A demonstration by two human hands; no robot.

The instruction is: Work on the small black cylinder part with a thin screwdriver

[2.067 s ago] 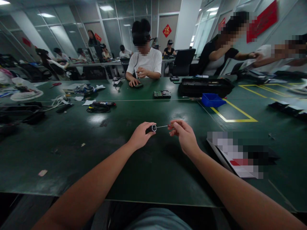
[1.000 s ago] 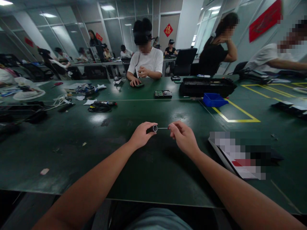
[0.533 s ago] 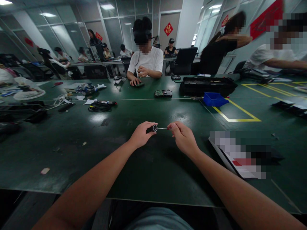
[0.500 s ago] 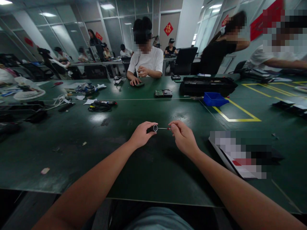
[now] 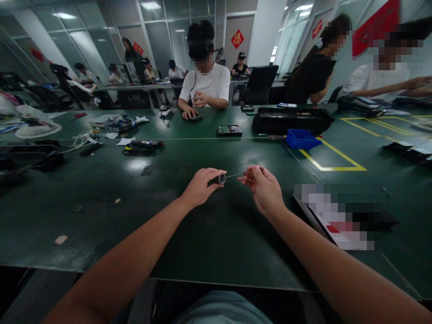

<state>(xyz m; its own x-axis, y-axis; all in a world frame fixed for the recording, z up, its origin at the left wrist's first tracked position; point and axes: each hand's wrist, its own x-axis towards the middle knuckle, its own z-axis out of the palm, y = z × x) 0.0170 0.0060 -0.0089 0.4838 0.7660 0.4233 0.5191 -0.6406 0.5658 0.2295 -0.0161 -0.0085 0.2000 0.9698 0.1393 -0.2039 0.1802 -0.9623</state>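
My left hand [image 5: 200, 188] is closed around a short black cylinder [image 5: 221, 179] with a pale ring at its end, which faces me; most of its body is hidden in the fingers. In my right hand [image 5: 265, 188] is a slim screwdriver [image 5: 234, 175], its handle pinched between thumb and fingers. The thin metal shaft points left, and its tip reaches the cylinder's rim. Whether the tip is inside it or just against it I cannot tell. Both hands are above the dark green table [image 5: 202, 243].
To my right lies a white and grey packet [image 5: 332, 225], partly blurred out. Farther off are a blue bin [image 5: 302, 139], a black tray [image 5: 292, 120], a circuit-board device [image 5: 229, 130] and a coiled black cable [image 5: 140, 147]. A person [image 5: 204, 85] sits opposite.
My right hand has moved slightly right and turned, its fingers rolled over the screwdriver handle. The shaft now tilts up to the right. My left hand has shifted a little right with the cylinder.
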